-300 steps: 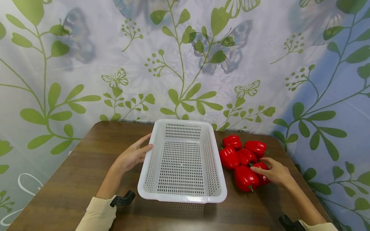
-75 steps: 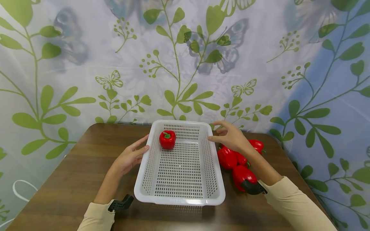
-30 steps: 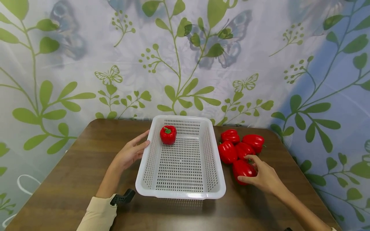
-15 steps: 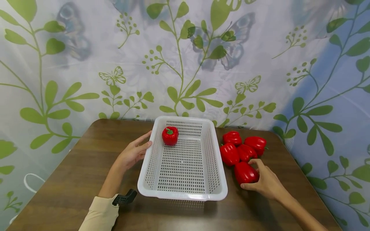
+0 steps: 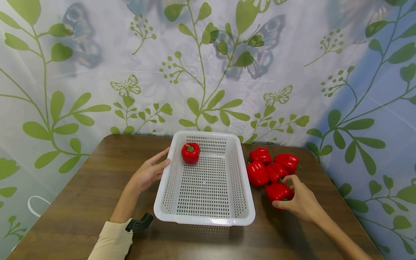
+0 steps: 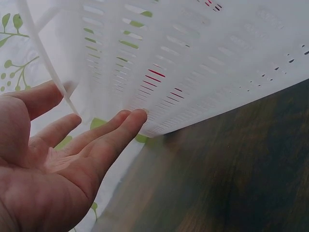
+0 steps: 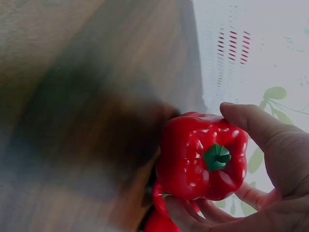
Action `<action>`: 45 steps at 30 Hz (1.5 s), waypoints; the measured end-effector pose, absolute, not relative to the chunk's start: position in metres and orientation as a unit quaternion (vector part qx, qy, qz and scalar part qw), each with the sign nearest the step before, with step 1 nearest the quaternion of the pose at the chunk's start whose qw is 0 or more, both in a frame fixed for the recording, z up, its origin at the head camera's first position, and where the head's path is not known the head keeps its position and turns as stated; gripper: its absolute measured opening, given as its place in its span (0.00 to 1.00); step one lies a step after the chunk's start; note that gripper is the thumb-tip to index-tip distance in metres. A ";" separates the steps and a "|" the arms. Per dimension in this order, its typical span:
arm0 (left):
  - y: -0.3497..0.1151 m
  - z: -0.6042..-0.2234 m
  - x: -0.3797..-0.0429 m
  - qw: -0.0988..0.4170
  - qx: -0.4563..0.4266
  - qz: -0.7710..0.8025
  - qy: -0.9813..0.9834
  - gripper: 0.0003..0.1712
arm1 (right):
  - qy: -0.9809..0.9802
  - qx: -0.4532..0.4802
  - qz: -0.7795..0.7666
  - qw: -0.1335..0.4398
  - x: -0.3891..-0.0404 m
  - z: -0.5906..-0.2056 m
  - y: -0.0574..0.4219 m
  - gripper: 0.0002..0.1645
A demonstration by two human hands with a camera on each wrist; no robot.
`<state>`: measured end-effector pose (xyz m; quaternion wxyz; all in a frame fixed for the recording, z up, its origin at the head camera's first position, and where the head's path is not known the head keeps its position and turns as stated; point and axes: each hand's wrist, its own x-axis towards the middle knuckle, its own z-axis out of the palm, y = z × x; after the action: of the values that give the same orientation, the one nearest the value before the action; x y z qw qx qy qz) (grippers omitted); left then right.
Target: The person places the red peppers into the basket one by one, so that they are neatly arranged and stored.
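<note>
My right hand (image 5: 303, 200) grips a red bell pepper (image 5: 276, 192), thumb on one side and fingers on the other; in the right wrist view its green stem (image 7: 217, 156) faces the camera. Several more red bell peppers (image 5: 257, 173) lie just beyond it, close together. A white perforated plastic basket (image 5: 204, 221) stands at the middle of the table. At its left side, my left hand (image 5: 146, 176) holds the rim, with the thumb over it and the fingers (image 6: 118, 135) against the outer wall. One red bell pepper (image 5: 190, 154) sits upright inside, in the far left corner.
The brown wooden table (image 5: 97, 180) carries everything. Behind it hangs a pale cloth (image 5: 208, 65) printed with green leaves and butterflies. A black strap device (image 5: 139, 222) is worn on the left wrist.
Since ten seconds ago one bell pepper has gone into the basket. The right hand came back to the peppers and gripped another, which has turned so its stem faces nearer. The left hand stayed.
</note>
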<state>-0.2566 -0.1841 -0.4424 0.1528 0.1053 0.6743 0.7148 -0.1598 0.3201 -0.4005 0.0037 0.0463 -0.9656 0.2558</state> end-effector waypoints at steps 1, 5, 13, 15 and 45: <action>-0.184 -0.443 -0.257 0.153 0.105 0.715 0.675 0.38 | -0.965 0.049 0.256 0.007 -0.161 -0.398 0.319 0.48; -0.184 -0.443 -0.256 0.153 0.108 0.713 0.675 0.38 | -0.964 0.053 0.262 0.013 -0.164 -0.388 0.316 0.47; -0.185 -0.444 -0.257 0.155 0.108 0.719 0.669 0.38 | -0.960 0.045 0.275 0.023 -0.169 -0.363 0.306 0.47; -0.185 -0.445 -0.257 0.155 0.108 0.721 0.667 0.38 | -0.960 0.049 0.274 0.036 -0.172 -0.358 0.303 0.46; -0.187 -0.440 -0.259 0.163 0.103 0.719 0.668 0.37 | -0.938 0.108 0.319 0.084 -0.214 -0.319 0.238 0.41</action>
<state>-0.2585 -0.1870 -0.4397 0.1626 0.1029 0.6676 0.7192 -0.2143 0.2379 -0.3191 0.0839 0.1082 -0.9377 0.3194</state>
